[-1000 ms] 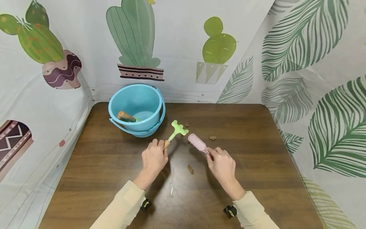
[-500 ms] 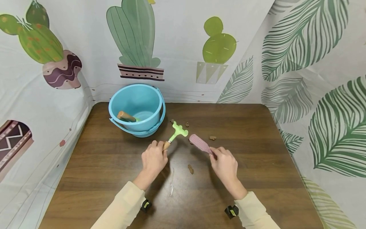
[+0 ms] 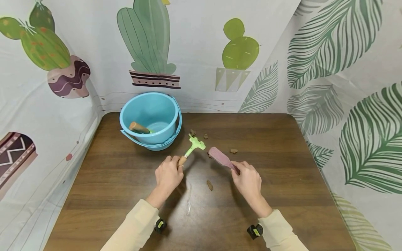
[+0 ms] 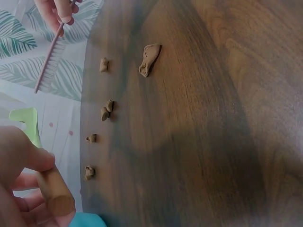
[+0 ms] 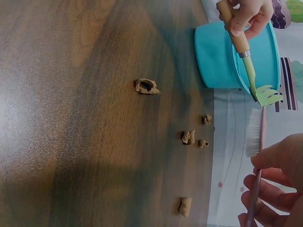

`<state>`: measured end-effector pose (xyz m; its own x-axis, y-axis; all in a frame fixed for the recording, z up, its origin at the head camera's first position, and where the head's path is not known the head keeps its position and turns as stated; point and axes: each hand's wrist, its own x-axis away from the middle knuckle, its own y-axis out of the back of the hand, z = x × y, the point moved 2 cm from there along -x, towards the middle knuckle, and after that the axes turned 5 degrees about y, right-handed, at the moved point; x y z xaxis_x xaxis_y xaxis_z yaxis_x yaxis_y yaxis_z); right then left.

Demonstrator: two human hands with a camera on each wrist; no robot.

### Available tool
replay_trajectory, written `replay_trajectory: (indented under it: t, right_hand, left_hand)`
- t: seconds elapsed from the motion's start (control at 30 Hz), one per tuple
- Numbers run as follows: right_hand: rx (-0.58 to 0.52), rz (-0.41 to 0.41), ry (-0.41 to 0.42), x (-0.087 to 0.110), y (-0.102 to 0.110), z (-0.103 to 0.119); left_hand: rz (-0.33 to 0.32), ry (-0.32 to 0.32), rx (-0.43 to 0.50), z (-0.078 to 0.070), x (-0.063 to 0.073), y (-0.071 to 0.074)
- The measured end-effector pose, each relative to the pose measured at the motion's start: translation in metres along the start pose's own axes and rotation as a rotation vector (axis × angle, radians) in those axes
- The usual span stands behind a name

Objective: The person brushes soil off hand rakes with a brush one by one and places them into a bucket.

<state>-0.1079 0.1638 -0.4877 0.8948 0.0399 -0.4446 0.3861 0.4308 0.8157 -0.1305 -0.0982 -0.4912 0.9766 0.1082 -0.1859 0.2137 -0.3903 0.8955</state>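
My left hand (image 3: 169,173) grips the wooden handle of a small green hand rake (image 3: 195,143), its head raised over the table beside the bucket. My right hand (image 3: 247,177) holds a pink brush (image 3: 221,156) by its handle; white bristles (image 5: 253,132) show in the right wrist view. The tool heads point toward each other with a small gap between them in the head view. Beneath and around them lie several small brown curled pieces, such as a longer one (image 3: 209,185) nearer me, one at the right (image 3: 233,151) and one by the rake (image 3: 205,136).
A blue bucket (image 3: 147,141) stands at the table's back left, its handle folded down. Inside leans another wooden-handled tool (image 3: 139,127). A thin clear strip (image 3: 189,200) lies on the brown table (image 3: 298,181). A printed cloth (image 3: 198,52) hangs behind.
The brush has tilted so its back faces up more, and my right hand has shifted slightly right. The rake has turned a little, uncovering a brown piece behind it.
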Motion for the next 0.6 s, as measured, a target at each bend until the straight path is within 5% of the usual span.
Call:
replay_trajectory:
  t: [0.6]
  right_hand:
    - [-0.026, -0.005, -0.012, 0.0002, -0.0022, -0.0041]
  left_hand:
    - [0.211, 0.135, 0.326, 0.0008, 0.0002, -0.0064]
